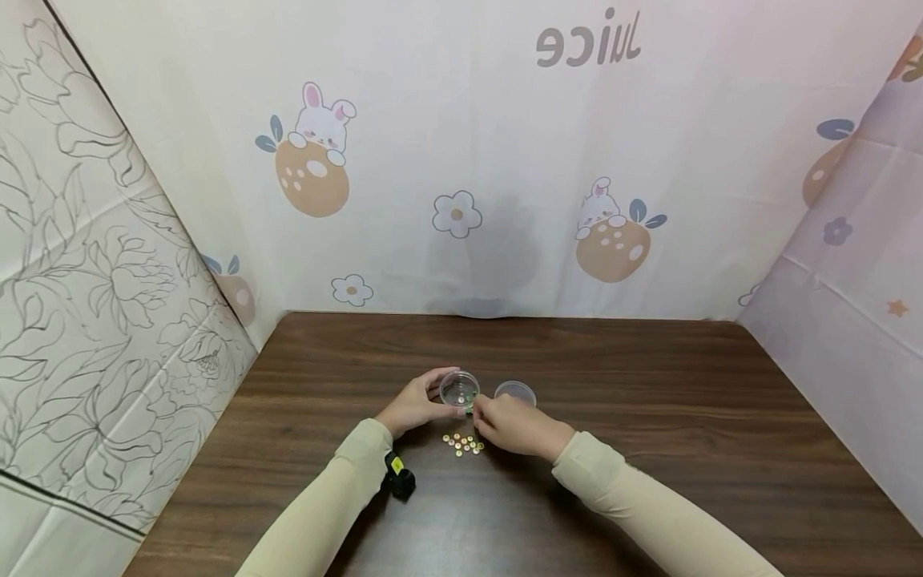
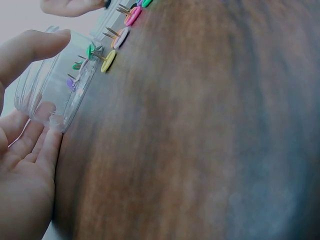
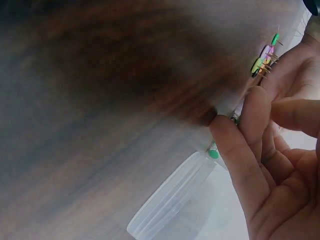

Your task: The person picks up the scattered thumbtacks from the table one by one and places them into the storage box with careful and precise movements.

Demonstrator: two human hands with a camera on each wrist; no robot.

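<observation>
My left hand [image 1: 421, 405] holds a clear round plastic container [image 1: 459, 385], thumb on the near side and fingers round the far side. Several coloured thumbtacks [image 2: 90, 51] show inside it through the wall in the left wrist view. At the container's right, my right hand [image 1: 513, 423] has its fingers bent, and the fingertips seem to pinch a small dark thumbtack [image 3: 212, 117], mostly covered. Loose thumbtacks [image 1: 457, 445] lie points up in a cluster just in front of both hands. A green thumbtack [image 3: 214, 151] is visible by the right fingers.
Behind the right hand lies a clear round lid [image 1: 516, 391]. A small black device with a yellow mark [image 1: 400, 476] is at the left wrist. The dark wooden table [image 1: 649, 377] meets patterned cloth [image 1: 404, 160] at the back and sides.
</observation>
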